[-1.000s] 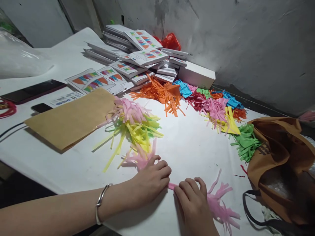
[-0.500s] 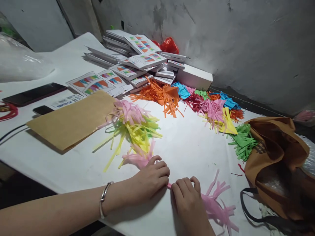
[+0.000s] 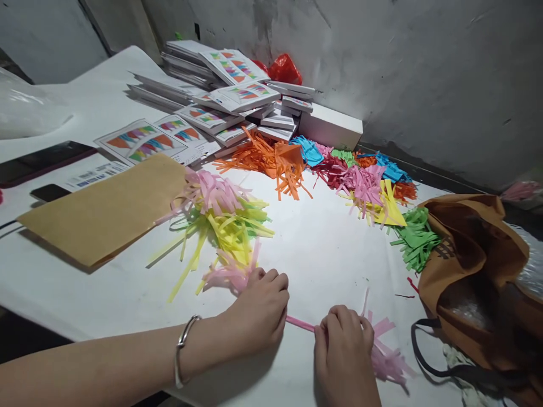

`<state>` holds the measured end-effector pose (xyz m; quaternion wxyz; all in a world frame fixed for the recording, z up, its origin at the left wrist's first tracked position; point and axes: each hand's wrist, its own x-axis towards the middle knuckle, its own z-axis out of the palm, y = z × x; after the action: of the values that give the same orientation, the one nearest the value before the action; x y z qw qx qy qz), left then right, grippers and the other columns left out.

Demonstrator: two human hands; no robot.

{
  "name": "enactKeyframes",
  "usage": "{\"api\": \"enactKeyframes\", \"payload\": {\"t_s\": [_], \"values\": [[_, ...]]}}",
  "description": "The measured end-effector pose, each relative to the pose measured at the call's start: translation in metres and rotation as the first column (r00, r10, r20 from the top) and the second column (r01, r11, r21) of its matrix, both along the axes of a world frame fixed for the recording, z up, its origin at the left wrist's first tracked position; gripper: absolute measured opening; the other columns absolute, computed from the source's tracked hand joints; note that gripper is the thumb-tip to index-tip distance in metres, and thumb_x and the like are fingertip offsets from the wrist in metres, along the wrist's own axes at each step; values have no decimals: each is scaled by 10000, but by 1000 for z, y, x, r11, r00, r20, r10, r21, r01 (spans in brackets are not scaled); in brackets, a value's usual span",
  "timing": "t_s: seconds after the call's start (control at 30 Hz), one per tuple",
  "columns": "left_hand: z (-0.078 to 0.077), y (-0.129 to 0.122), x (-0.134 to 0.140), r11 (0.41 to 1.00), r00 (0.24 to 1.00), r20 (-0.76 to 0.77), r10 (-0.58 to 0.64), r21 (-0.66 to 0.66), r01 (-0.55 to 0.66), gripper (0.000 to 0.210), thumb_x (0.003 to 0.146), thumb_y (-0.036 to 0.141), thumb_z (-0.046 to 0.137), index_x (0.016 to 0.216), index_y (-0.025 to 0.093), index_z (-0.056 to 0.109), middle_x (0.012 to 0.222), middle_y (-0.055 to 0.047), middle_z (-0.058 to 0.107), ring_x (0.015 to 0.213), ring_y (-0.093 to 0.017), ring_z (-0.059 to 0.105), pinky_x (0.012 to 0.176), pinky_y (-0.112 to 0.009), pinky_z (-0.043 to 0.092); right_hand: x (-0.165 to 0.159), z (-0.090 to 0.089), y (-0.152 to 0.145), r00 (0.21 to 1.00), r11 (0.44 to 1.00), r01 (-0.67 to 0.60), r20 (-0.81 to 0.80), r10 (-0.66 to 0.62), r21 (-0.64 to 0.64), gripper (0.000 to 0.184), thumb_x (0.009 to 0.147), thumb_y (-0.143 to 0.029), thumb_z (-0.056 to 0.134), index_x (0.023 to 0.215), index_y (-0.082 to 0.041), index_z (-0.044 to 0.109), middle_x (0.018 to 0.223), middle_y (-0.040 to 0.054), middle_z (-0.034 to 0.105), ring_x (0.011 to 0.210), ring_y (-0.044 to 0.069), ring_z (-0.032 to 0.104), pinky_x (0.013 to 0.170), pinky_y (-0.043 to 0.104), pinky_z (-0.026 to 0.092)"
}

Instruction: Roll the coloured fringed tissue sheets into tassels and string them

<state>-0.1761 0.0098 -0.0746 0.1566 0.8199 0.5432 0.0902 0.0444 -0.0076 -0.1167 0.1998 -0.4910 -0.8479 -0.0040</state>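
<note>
A pink tissue-paper tassel is stretched low over the white table, its twisted middle (image 3: 300,323) showing as a thin cord between my hands. My left hand (image 3: 261,305), with a silver bangle at the wrist, is closed on one side of it. Closed on the other side is my right hand (image 3: 345,345). Pink fringe (image 3: 388,359) fans out past the right hand, and more pink fringe (image 3: 231,274) spreads beyond the left fingers. Just behind the left hand lies a pile of yellow and green tassels (image 3: 231,226), with a pink tassel (image 3: 214,191) on top.
A brown paper sheet (image 3: 102,212) lies at left near a phone (image 3: 46,161). Stacked printed packets (image 3: 229,107) and a white box (image 3: 331,127) stand by the wall. Orange tassels (image 3: 263,161) and other coloured bundles line the back. A brown bag (image 3: 462,237) sits at right.
My right hand has moved right, away from the left, so more of the twisted pink middle shows between them. The view has shifted slightly.
</note>
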Motion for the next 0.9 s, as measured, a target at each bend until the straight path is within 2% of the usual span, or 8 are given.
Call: {"api": "enactKeyframes", "payload": {"t_s": [0.17, 0.27, 0.43, 0.53, 0.63, 0.77, 0.83, 0.9], "values": [[-10, 0, -1, 959, 970, -133, -202, 175, 224, 95, 849, 123, 679, 783, 191, 671, 920, -46, 647, 882, -240, 520, 900, -487, 320, -3, 7, 5, 995, 998, -33, -99, 28, -53, 152, 904, -103, 508, 884, -248, 549, 859, -1, 579, 798, 211, 539, 875, 427, 291], [-20, -2, 3, 912, 946, -137, -295, 256, 322, 156, 873, 140, 708, 733, 201, 677, 843, -18, 632, 871, -217, 511, 1007, -487, 281, -12, 10, 1, 972, 986, -157, -169, 164, 55, 294, 904, -18, 412, 954, -246, 591, 863, 4, 606, 828, 196, 543, 957, 423, 302], [-23, 6, 11, 908, 946, -126, -300, 267, 324, 155, 833, 126, 724, 691, 177, 686, 790, -34, 642, 829, -213, 532, 926, -423, 356, -31, 8, 1, 980, 953, -197, 29, 196, 229, 180, 885, -47, 488, 844, -197, 579, 776, 17, 592, 772, 208, 519, 1039, 472, 283], [-11, 10, 6, 965, 976, -28, -218, 144, 219, 167, 836, 120, 654, 690, 183, 703, 821, -48, 676, 823, -218, 573, 823, -372, 387, -31, 13, 6, 984, 901, -180, 84, 160, 395, 229, 876, -40, 453, 745, -195, 558, 695, 12, 547, 693, 195, 475, 983, 451, 331], [13, 10, 0, 979, 955, 253, -154, -90, 182, 231, 924, 229, 535, 892, 240, 764, 926, -45, 713, 855, -213, 616, 791, -312, 417, -18, 35, 4, 980, 848, -200, 89, 180, 490, 252, 893, -37, 427, 768, -181, 591, 687, -2, 546, 676, 170, 467, 991, 443, 336], [44, 14, 12, 791, 834, 550, 40, -527, 310, 391, 870, 559, 617, 875, 189, 744, 784, -31, 681, 729, -190, 572, 670, -248, 420, 4, 78, -9, 965, 767, -248, 79, 251, 592, 182, 907, -68, 491, 900, -128, 663, 772, 15, 627, 740, 162, 530, 1010, 456, 347], [51, 17, 26, 681, 739, 661, 132, -602, 417, 473, 777, 637, 703, 791, 164, 693, 692, -8, 611, 675, -165, 508, 625, -233, 389, 7, 93, -13, 977, 757, -137, -40, 210, 639, 183, 903, -57, 493, 870, -127, 658, 741, 14, 625, 713, 151, 533, 969, 437, 381], [54, 19, 43, 668, 655, 740, 152, -566, 484, 488, 754, 644, 732, 759, 164, 644, 671, 8, 559, 668, -152, 466, 613, -225, 375, 6, 99, -15, 941, 759, 58, -290, 175, 649, 212, 925, -81, 477, 799, -157, 629, 680, -4, 591, 647, 128, 515, 901, 403, 427]]}}
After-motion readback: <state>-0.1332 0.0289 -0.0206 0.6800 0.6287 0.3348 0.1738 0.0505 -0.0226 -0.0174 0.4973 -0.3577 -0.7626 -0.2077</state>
